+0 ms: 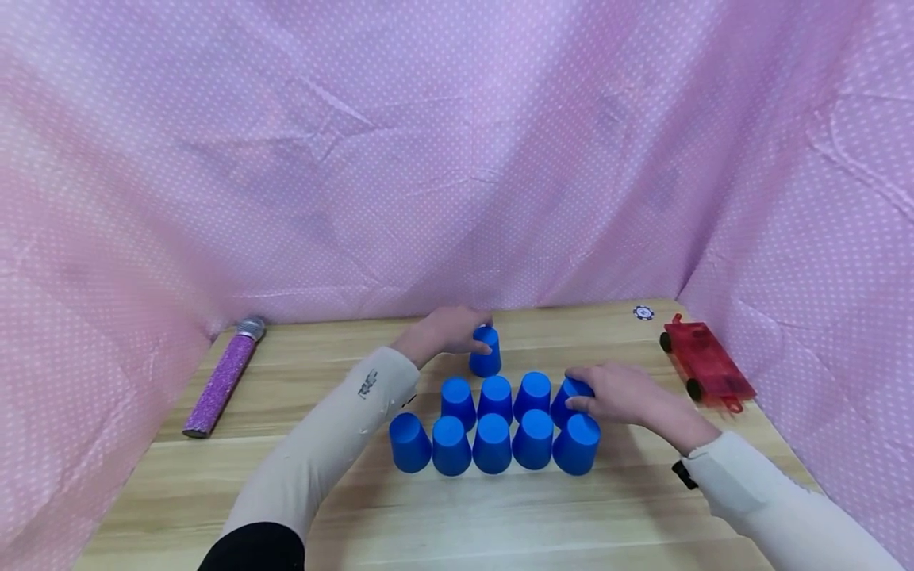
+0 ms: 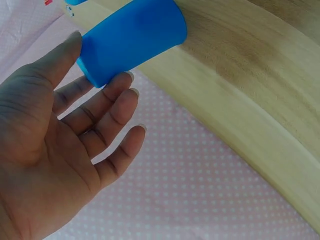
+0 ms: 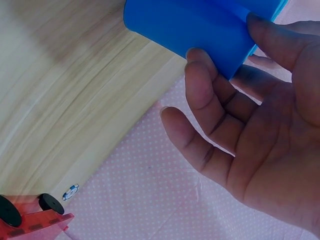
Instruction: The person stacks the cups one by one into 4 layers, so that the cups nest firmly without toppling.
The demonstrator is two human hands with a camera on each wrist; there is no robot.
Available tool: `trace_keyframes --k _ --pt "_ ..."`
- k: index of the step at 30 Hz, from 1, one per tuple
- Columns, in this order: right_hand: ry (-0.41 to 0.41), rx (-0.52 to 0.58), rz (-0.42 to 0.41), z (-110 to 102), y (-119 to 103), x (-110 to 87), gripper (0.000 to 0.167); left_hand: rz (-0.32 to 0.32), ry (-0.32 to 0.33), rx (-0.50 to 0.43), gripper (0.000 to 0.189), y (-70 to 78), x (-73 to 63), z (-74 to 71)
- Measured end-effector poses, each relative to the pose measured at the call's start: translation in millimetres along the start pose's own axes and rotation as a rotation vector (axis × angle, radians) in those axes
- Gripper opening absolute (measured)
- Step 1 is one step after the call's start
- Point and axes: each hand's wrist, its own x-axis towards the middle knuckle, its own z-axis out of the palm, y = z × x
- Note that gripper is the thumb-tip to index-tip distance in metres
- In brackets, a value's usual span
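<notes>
cups [image 1: 492, 448], blue and upside down, in two rows between left and right edges of the worktop [image 1: 407, 523]: five toward the near edge, four behind. pinches a lone blue cup [image 1: 485, 363] between thumb and fingers of left grip [image 1: 453, 331], past the rows toward the far edge. holds the right-end cup [image 1: 565, 392] of the back row clamped in right grip [image 1: 620, 392]. by left edge, purple microphone [image 1: 224, 379]; along right edge, red toy car [image 1: 708, 361]; near far right corner, round chip [image 1: 643, 312].

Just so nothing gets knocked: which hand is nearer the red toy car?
Right. The right hand grips a blue cup, to the left of the red toy car; the left hand grips the rearmost blue cup, farther left.
</notes>
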Motion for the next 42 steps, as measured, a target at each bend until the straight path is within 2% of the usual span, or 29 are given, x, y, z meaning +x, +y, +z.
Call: trace_keyframes --k 4,9,14,19,21,24,27,32,42 --pt "-0.004 0.009 -0.004 0 -1 -0.9 0.057 0.001 0.040 -0.013 0.059 -5.6 -8.9 -3.9" --pt "-0.005 0.018 -0.009 -1 -2 -1.0 0.057 0.004 0.125 -0.002 0.049 -14.7 -29.6 -14.9" --pt "-0.007 0.014 -0.010 -2 0 -0.3 0.058 0.034 0.136 0.028 0.040 -21.3 -52.0 -20.1" --pt "-0.006 0.011 -0.011 -2 2 0.6 0.059 0.049 0.047 -0.008 0.041 -17.0 -72.2 -15.8" --pt "-0.010 0.011 -0.011 -2 2 1.0 0.059 0.058 -0.006 -0.023 0.042 -13.3 -79.5 -11.2" --pt "-0.015 0.009 -0.009 -1 1 1.5 0.059 0.090 -0.046 -0.014 0.043 -7.8 -87.6 -2.5" --pt "-0.016 0.005 -0.007 -1 0 2.1 0.059 0.111 -0.058 -0.008 0.046 -4.3 -93.1 6.2" --pt "-0.012 0.000 -0.007 -1 0 2.4 0.059 0.101 -0.074 -0.043 0.054 -2.3 -95.1 15.7" --pt "-0.005 0.009 -0.017 -1 0 1.7 0.058 0.128 -0.092 -0.073 0.052 -3.4 -91.4 20.5"
